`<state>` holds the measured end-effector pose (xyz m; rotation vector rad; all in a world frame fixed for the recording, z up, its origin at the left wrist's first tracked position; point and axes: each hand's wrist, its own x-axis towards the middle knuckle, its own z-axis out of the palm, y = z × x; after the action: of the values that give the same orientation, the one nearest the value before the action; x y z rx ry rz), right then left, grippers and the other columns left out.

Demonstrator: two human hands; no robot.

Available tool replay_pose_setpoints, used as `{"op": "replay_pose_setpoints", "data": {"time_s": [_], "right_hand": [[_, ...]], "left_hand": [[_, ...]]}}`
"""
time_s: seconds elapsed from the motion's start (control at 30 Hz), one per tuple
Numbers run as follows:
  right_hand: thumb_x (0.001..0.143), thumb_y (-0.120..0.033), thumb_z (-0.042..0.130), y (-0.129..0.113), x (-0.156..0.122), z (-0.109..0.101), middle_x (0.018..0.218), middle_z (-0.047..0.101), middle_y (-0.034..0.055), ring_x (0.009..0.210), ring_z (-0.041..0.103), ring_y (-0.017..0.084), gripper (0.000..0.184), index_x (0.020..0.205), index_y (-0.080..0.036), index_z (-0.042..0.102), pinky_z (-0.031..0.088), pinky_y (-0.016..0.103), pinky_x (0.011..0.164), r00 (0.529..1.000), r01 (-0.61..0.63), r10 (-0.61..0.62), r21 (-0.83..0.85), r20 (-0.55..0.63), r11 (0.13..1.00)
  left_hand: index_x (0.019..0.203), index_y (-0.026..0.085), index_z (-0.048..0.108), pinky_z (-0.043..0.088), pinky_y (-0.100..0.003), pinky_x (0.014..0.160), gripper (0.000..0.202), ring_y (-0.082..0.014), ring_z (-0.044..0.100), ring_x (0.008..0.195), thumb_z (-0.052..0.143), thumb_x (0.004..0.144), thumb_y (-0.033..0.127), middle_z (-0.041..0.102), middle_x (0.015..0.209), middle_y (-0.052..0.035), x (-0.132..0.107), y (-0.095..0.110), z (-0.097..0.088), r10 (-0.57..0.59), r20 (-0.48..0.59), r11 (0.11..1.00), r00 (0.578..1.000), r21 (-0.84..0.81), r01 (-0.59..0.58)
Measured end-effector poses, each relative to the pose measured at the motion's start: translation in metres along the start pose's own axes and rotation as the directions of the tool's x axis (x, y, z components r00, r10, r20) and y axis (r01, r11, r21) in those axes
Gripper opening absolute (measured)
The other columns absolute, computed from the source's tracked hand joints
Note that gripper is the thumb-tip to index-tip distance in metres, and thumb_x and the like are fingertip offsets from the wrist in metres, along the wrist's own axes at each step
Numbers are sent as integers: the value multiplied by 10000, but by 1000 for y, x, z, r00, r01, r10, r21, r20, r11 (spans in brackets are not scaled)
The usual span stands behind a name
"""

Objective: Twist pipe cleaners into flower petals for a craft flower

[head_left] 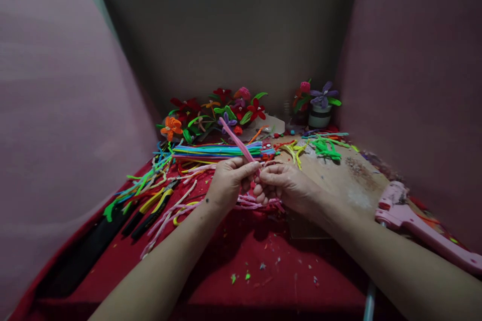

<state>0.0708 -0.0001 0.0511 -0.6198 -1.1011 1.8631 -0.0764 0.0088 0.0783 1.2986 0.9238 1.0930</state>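
Note:
Both hands meet over the middle of a red cloth [233, 251]. My left hand [228, 180] pinches a pink pipe cleaner [235, 139] that sticks up and away to the left. My right hand [282, 184] has its fingers curled and pinched on the same pipe cleaner's lower end, right against the left fingertips. More pink pipe cleaners [248, 203] lie under the hands.
A bundle of coloured pipe cleaners [218, 150] lies beyond the hands. Finished pipe-cleaner flowers [222, 108] and a small flower pot [320, 105] stand at the back. Pliers [152, 208] lie at the left, a pink glue gun [410, 220] at the right, green and yellow pieces [324, 148] on a board.

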Motion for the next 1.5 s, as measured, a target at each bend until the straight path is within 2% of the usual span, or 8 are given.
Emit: {"op": "replay_pose_setpoints", "data": {"time_s": [0.23,0.73,0.93,1.17,1.23,1.3,1.4,1.5], "right_hand": [[634,-207,725,-3,-4,1,579,658,51,494,617,130,163,673,-108,602,491,239,510,992,-127,128,20,-25,992],[644,-238,694,-2,0,1,612,679,65,525,625,149,143,688,-106,659,491,280,543,997,-5,0,-70,-73,998],[632,-225,674,0,2,2,577,673,67,469,605,150,121,650,-111,641,465,269,492,986,-15,-3,-106,-166,994],[631,-226,668,-2,2,4,538,651,62,461,597,146,135,604,-102,621,472,265,495,988,31,-45,-98,-145,995],[624,-228,672,-2,2,2,541,654,61,458,596,146,133,619,-104,623,474,266,493,990,29,-41,-90,-136,996],[617,-228,672,-3,3,1,540,657,58,451,593,146,132,631,-106,626,473,264,484,991,29,-41,-90,-130,995],[612,-229,665,-4,3,-1,530,658,60,432,586,140,135,604,-102,617,471,257,475,993,14,-28,-123,-113,992],[609,-230,658,-5,1,0,523,657,55,430,584,138,134,585,-111,604,471,257,477,997,-5,-6,-148,-77,989]], "left_hand": [[643,125,563,275,-165,373,191,-24,358,368,719,632,235,473,479,58,5,8,-5,33,-88,980,996,-193,-50],[621,122,571,252,-176,371,214,-28,358,366,713,639,282,485,485,51,6,-1,-4,0,-28,998,1000,-69,-2],[578,133,541,261,-190,388,247,-48,355,387,642,710,316,446,447,49,1,3,0,105,-80,975,991,203,-87],[562,142,536,292,-186,440,242,-57,364,458,598,757,271,434,484,45,-4,3,-5,341,-44,791,939,552,-262],[690,145,608,364,-192,510,139,-79,455,536,579,780,246,533,585,20,-3,2,-10,409,101,724,907,570,-390],[804,156,638,422,-215,622,102,-109,536,676,552,807,212,606,748,-19,-2,2,-16,500,272,592,822,585,-554],[809,171,655,422,-236,673,108,-128,524,751,550,818,191,598,789,-37,-1,4,-23,634,428,272,644,656,-704],[811,203,673,397,-249,682,109,-147,473,781,564,812,194,592,768,-38,-1,8,-26,651,531,2,543,714,-700]]}}
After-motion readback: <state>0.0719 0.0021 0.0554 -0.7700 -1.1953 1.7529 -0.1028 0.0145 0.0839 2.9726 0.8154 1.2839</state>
